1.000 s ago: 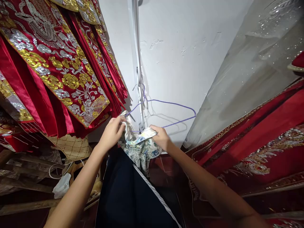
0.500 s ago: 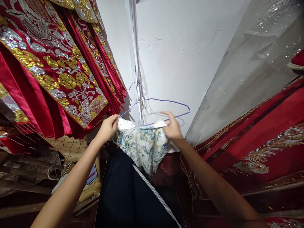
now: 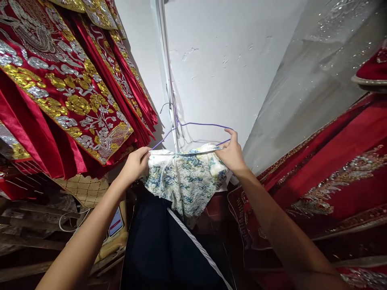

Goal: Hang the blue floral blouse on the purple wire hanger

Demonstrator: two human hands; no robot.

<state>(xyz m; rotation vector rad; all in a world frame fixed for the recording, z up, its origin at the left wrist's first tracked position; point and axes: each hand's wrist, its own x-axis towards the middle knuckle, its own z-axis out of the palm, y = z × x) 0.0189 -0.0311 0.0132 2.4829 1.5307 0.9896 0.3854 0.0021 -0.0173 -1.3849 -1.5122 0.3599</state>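
Note:
A patterned garment (image 3: 187, 181) in white, blue and green hangs between my hands, its upper edge stretched sideways. A purple wire hanger (image 3: 205, 124) reaches up out of it, the hook near a white pole. My left hand (image 3: 137, 163) is closed on the garment's left upper corner, beside the hanger's left end. My right hand (image 3: 232, 153) pinches the right upper edge; its index finger lies at the hanger's right end. The lower bar of the hanger is mostly hidden by cloth.
Red garments with gold and silver sequins (image 3: 81, 100) hang at the left. Grey sheer fabric (image 3: 290, 88) and red embroidered cloth (image 3: 326, 169) stand at the right. A white pole (image 3: 166, 60) runs along the wall. A phone (image 3: 115, 223) lies on a wooden chair at lower left.
My right hand has moved right, to the hanger's right end, and the garment's upper edge is stretched wider. My left hand stays at the left corner.

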